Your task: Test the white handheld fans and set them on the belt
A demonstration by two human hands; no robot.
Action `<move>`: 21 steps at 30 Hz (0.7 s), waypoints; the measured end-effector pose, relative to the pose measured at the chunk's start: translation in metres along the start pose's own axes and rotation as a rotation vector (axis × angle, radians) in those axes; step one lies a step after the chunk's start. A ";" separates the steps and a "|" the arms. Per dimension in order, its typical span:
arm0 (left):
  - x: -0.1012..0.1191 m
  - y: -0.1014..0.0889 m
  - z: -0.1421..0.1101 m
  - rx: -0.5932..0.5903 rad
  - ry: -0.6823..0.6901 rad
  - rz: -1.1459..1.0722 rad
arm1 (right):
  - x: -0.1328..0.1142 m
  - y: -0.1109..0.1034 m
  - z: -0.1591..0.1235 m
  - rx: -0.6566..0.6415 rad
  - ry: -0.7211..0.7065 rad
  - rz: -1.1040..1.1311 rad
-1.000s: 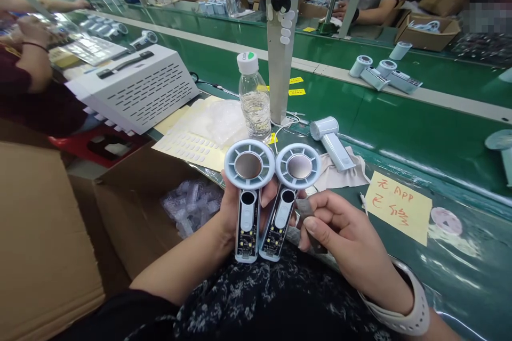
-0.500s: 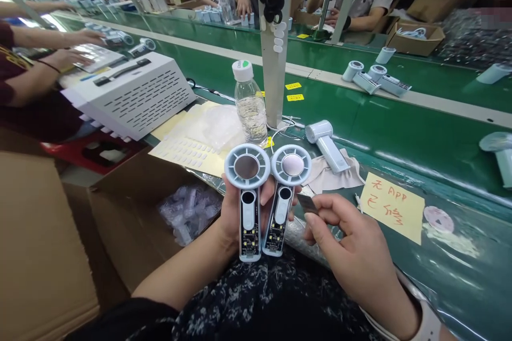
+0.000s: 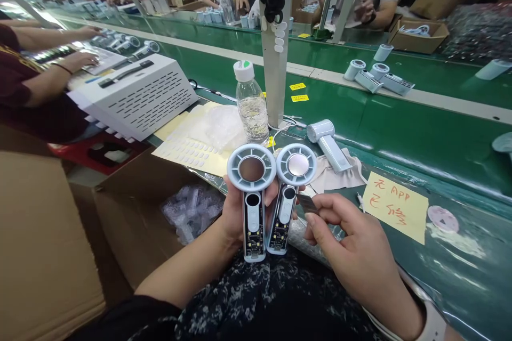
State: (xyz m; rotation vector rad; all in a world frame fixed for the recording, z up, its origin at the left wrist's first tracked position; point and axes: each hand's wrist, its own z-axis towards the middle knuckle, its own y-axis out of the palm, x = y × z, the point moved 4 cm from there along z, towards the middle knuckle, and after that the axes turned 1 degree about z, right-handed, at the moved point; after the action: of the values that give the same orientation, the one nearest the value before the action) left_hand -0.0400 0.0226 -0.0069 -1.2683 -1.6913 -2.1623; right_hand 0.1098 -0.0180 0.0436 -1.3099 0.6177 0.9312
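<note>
resting in left hand [image 3: 232, 214], two fans [image 3: 253, 214]

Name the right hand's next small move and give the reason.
Probably ease the dark flat piece against the near edge of the right fan: the right hand pinches it with its tip close beside that fan's handle, while the left hand holds that fan and the left fan side by side, seemingly steadying both.

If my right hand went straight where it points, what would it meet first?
Probably the closer handheld fan; the thin dark strip in your right hand would lead, though depth is unclear.
</note>
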 end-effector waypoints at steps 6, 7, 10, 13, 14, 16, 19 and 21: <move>0.000 -0.002 -0.001 -0.046 0.093 0.092 | -0.001 -0.001 -0.002 0.075 -0.079 -0.123; 0.001 -0.002 -0.001 -0.048 0.118 0.123 | -0.002 -0.001 -0.003 0.090 -0.103 -0.149; 0.003 0.000 -0.002 -0.026 0.207 0.191 | -0.005 -0.002 -0.004 0.121 -0.150 -0.198; 0.004 0.003 -0.003 -0.002 0.265 0.191 | -0.006 -0.003 -0.004 0.118 -0.141 -0.194; 0.003 0.003 -0.003 0.005 0.272 0.190 | -0.006 -0.003 -0.004 0.110 -0.131 -0.184; 0.002 0.002 -0.004 0.024 0.271 0.195 | -0.005 -0.003 -0.003 0.086 -0.105 -0.158; -0.001 -0.003 -0.007 0.055 0.249 0.207 | -0.001 -0.003 -0.002 0.024 -0.041 -0.109; -0.002 -0.005 -0.007 0.039 0.214 0.214 | 0.003 -0.002 -0.001 -0.043 0.014 -0.030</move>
State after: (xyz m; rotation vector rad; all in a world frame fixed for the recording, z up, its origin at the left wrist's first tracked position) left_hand -0.0447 0.0178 -0.0120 -1.1059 -1.4375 -2.0474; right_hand 0.1132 -0.0181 0.0425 -1.3614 0.5902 0.9159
